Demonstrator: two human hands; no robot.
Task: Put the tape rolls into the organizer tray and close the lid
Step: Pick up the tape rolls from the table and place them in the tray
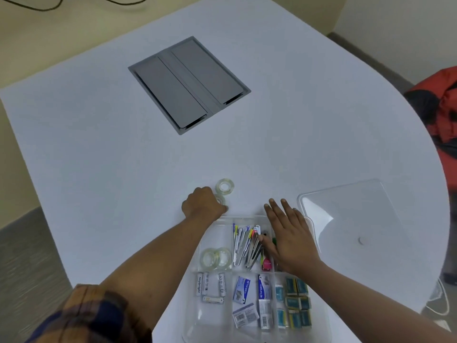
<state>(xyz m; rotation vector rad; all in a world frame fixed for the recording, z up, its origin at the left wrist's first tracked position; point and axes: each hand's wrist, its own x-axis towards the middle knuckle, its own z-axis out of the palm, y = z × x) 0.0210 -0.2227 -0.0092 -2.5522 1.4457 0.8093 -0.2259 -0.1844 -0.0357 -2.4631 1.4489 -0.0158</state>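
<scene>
A clear organizer tray (215,220) lies at the near edge of the white table. Two clear tape rolls (217,258) lean together in its upper-left compartment. One more tape roll (224,186) lies flat on the table just beyond the tray. My left hand (203,204) is closed over another tape roll (220,199) right beside it, at the tray's far-left corner. My right hand (289,238) hovers flat with fingers spread over the tray's right side. The clear lid (351,214) rests on the table to the right of the tray.
The tray also holds batteries (209,287), staple boxes (249,298), blue packets (295,305) and pens and clips (247,243). A grey cable hatch (189,84) is set into the table's middle. A red and black bag (442,115) sits off the table's right edge.
</scene>
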